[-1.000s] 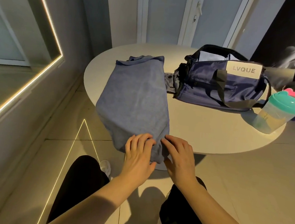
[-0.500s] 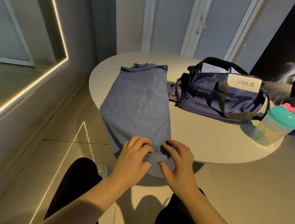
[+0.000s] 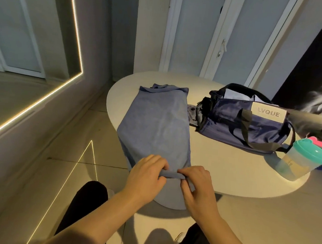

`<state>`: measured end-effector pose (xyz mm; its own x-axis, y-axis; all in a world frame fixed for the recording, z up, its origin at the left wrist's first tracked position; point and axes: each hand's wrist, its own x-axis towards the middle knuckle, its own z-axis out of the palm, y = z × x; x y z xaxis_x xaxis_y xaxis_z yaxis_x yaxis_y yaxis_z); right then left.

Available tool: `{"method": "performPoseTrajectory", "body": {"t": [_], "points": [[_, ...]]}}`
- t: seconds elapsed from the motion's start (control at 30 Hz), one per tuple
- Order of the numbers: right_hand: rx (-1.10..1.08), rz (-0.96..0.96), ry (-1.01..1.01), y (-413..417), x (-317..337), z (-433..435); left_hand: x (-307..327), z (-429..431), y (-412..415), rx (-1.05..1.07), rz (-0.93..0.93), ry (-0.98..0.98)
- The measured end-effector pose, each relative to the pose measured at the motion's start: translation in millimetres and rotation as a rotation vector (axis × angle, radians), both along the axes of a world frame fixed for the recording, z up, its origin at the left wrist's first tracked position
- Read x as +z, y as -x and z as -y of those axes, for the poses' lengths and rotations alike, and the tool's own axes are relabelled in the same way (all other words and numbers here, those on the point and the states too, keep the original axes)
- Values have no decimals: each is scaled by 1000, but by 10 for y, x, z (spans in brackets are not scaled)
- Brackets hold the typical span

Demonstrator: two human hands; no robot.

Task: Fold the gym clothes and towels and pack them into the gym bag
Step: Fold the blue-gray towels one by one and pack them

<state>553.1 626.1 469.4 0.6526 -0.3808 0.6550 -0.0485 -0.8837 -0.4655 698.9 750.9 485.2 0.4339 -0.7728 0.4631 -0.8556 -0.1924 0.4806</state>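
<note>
A teal-lidded shaker bottle (image 3: 303, 160) stands on the round table (image 3: 230, 165).

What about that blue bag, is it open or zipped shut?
Open: the gym bag gapes at the top, with pale fabric showing inside between its handles.

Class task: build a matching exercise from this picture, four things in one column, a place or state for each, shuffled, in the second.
Things: 1 towel; 2 gym bag; 3 shaker bottle; 4 table.
States: A open on top; B teal lid, by the table's right edge; C near end pinched by left hand and right hand; D white, bearing the other three.
Pairs: 1-C; 2-A; 3-B; 4-D.
</note>
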Motion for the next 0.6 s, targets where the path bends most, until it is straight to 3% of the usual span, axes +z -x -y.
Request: {"method": "performPoseTrajectory", "body": {"t": [0.23,0.37,0.6], "points": [[-119,-13,-257,109,118,66,-156,-258,-342,169,3,-99],[-213,27,-363,199,164,160,-116,-542,-625,248,-160,-76],[-227,20,-447,345,253,159,214,-910,-707,122,-413,104]]}}
